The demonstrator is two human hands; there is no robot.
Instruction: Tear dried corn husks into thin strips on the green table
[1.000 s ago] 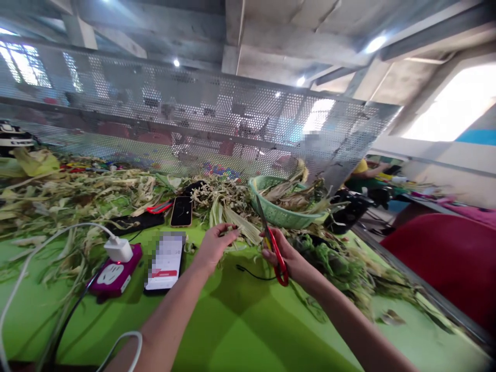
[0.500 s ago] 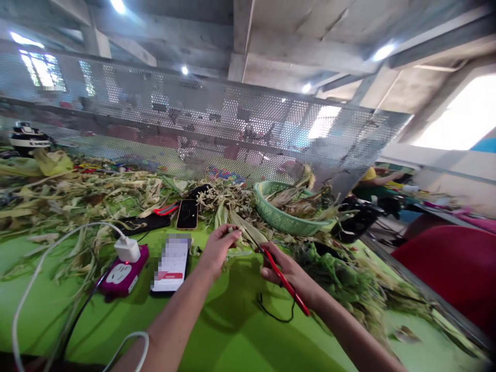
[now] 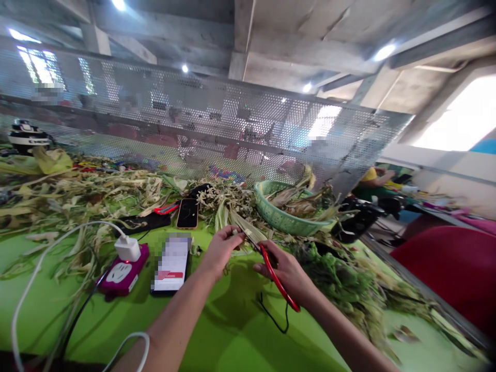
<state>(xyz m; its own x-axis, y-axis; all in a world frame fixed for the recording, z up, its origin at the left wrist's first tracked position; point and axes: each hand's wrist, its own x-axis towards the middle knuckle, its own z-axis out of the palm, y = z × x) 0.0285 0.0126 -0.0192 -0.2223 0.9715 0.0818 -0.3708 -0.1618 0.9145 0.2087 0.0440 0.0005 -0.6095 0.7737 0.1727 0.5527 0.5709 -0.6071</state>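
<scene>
My left hand (image 3: 225, 250) is closed in a pinch on a small pale piece of corn husk (image 3: 237, 232), mostly hidden by the fingers. In my right hand (image 3: 284, 268) are red-handled scissors (image 3: 277, 279), their dark blades pointing up and left to the husk at my left fingertips. A thin black cord (image 3: 274, 324) hangs below the handles. Both hands are just above the green table (image 3: 240, 336). Long pale husk strips (image 3: 251, 227) lie right behind them.
A green basket (image 3: 277, 219) holding dried husks stands behind my right hand. Green fibres (image 3: 337, 279) lie to the right. On the left are two phones (image 3: 172, 266), a purple power strip (image 3: 122, 274) with a white charger, and heaped husks (image 3: 96, 191). A perforated metal screen (image 3: 201, 124) stands behind.
The scissors have turned slightly in my right hand, and their handle ends have shifted left. My left fingertips have moved a little right, closer to the blades.
</scene>
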